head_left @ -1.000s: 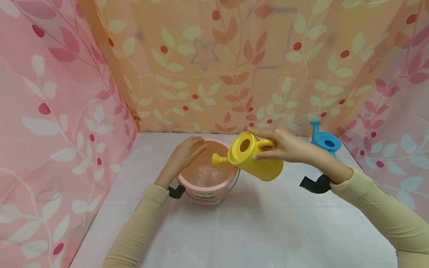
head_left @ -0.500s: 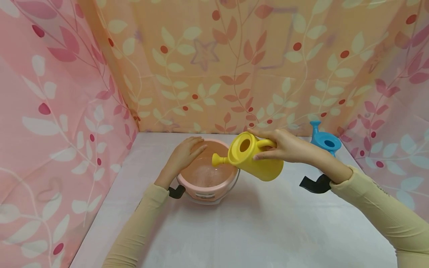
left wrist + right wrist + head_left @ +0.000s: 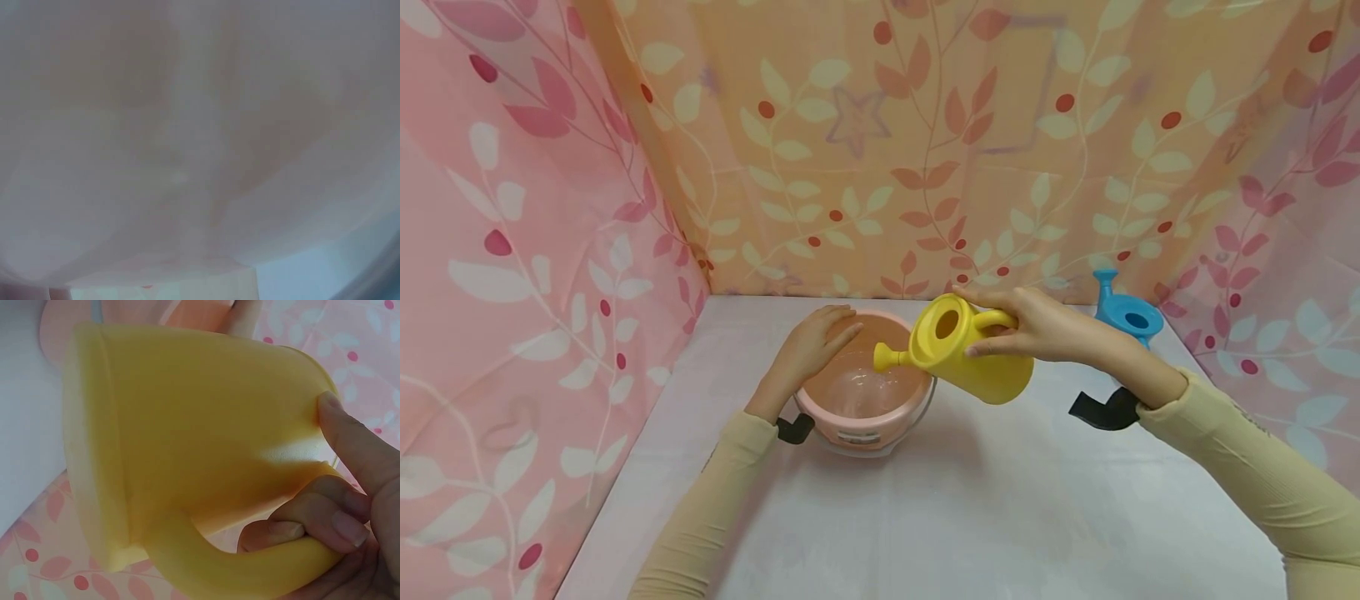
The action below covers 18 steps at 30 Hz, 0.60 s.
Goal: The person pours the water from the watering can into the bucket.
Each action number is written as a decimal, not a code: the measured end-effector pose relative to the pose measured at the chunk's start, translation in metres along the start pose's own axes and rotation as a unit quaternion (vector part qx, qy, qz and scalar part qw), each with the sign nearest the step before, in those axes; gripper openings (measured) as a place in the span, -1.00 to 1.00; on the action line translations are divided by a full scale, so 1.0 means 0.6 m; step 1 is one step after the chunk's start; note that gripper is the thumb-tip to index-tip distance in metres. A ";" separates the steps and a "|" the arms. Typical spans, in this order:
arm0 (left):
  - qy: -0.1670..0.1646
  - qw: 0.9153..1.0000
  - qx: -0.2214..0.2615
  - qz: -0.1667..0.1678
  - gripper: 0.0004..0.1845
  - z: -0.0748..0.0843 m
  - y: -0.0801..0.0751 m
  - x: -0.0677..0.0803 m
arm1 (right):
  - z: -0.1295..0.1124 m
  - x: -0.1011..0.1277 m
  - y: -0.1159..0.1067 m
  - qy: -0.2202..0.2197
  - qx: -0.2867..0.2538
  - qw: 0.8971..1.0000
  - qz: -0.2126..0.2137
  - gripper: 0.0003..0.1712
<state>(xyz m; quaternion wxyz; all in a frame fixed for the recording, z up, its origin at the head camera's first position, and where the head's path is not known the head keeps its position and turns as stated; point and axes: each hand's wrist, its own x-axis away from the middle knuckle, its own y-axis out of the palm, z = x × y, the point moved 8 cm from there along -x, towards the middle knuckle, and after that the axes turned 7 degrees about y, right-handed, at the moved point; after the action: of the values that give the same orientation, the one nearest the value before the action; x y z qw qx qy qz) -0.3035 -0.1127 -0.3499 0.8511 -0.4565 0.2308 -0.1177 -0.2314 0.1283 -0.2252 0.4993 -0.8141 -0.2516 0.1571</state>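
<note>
no readable text, bucket (image 3: 863, 398) label illegible

Overall light: I am seeing soft, even brightness, warm-tinted through the leaf-print curtains (image 3: 925, 150).
Source: I cannot tell where it is coming from; the back curtain is glowing a little.
Shadows: faint ones are lying on the counter (image 3: 970, 517) under the pink bucket (image 3: 861, 417) and the yellow watering can (image 3: 973, 354).
Glare: none is showing; the water surface in the bucket is glinting slightly.
Head view: it is staying sharp, with slight stretching toward the edges.
Left wrist view: I am getting only a washed-out pale blur, nothing readable.
Right wrist view: the can is filling the frame, soft at close range; the fingers (image 3: 350, 440) are reading clearly.
</note>
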 end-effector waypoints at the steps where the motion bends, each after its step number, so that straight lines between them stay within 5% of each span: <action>1: 0.001 1.000 -0.001 0.001 -0.37 0.000 0.000 0.000 | -0.001 0.000 0.000 0.000 0.000 1.000 0.001 -0.08; 18: 0.007 1.000 0.003 0.009 -0.41 -0.001 0.000 -0.001 | -0.001 -0.001 0.000 -0.001 -0.002 1.000 0.001 -0.08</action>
<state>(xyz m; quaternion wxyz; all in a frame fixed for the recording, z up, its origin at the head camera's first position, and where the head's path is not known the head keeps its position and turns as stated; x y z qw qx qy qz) -0.3041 -0.1131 -0.3500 0.8518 -0.4514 0.2403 -0.1138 -0.2319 0.1275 -0.2247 0.4977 -0.8148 -0.2518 0.1578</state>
